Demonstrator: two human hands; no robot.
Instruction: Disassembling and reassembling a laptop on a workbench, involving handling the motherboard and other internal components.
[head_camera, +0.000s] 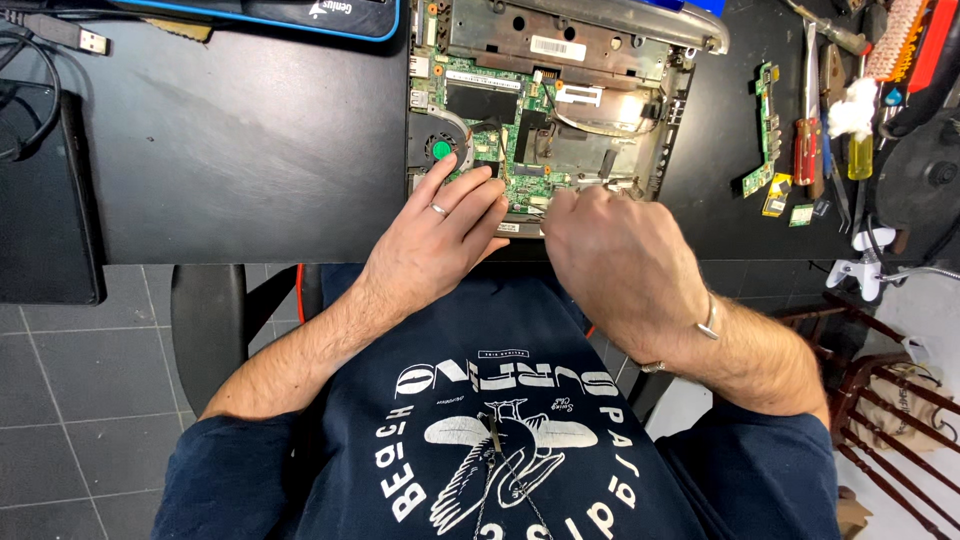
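A: Nearest the camera, what does the person have?

B: Two bare forearms coming out of a dark blue printed shirt. One ring sits on the left hand (440, 235), and one metal bracelet (709, 318) circles the right wrist.

A: And the hands themselves?

B: The left hand lies flat, fingers stretched and slightly spread, tips resting on the near-left part of the one opened laptop (545, 115), just below its round fan (440, 148) with the green hub. It grips nothing. The right hand (612, 255) is curled, knuckles up, at the laptop's near edge just right of the left hand; its fingertips are hidden beneath it, so whether they pinch anything cannot be told.

A: Where does the laptop lie?

B: On the black table (250, 140), at twelve o'clock from the hands, its green board bare and its grey hinge bar at the far side.

A: Further out?

B: At two o'clock lies one long narrow green circuit strip (764, 130), with two small parts just below its near end. Past it at three o'clock stand one red-handled screwdriver (803, 148) and one yellow-handled one (859, 155). At nine o'clock one flat black device (45, 215) lies by the table's left edge. At eleven o'clock, farthest off, one plug on a black cable (82, 38) lies near a blue-edged pad (290, 15).
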